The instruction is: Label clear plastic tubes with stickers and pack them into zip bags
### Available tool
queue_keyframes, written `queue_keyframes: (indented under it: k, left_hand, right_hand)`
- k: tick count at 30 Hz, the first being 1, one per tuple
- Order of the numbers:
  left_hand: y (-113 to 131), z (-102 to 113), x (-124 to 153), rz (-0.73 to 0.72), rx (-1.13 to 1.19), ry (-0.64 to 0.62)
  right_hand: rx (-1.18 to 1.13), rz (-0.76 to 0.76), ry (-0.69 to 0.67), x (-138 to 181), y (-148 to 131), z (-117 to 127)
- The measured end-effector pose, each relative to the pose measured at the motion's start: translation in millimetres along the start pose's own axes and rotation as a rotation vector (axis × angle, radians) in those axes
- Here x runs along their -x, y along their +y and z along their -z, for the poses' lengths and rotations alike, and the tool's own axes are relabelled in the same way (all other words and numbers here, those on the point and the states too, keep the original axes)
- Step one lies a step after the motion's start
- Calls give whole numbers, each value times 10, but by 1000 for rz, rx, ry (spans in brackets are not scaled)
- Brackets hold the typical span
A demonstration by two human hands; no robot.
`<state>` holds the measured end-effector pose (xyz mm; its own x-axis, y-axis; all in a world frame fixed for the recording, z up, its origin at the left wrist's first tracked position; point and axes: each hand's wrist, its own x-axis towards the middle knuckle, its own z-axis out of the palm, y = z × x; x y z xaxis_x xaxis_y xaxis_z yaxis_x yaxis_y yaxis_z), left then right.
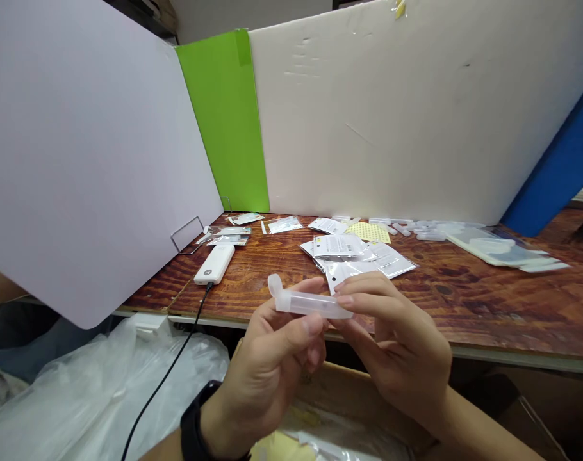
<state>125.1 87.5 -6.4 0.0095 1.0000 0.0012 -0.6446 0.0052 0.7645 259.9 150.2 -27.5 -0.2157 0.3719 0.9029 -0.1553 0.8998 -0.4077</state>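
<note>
A translucent plastic tube (311,303) with its flip cap open lies sideways between my two hands, just in front of the table's edge. My left hand (277,358) grips it near the capped end, thumb in front and fingers behind. At the pointed end, the fingertips of my right hand (397,346) pinch the tube. Whether anything is inside the tube I cannot make out. Behind it on the table lies a pile of white printed packets (344,250) in clear sleeves.
A white power bank (215,264) with a black cable (169,368) lies at left. Farther back are a yellow dotted sticker sheet (368,232), more tubes (430,235) and clear bags (503,248). White panels (378,115) enclose the brown table (464,307). Plastic bags (94,397) hang below left.
</note>
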Motion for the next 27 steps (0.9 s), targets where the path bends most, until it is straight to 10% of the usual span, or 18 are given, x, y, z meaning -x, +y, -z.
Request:
queue_keyframes:
  k: [27]
  left_hand:
    - [-6, 1, 3, 6, -25, 8]
  right_hand:
    - [30, -24, 10, 17, 1, 13]
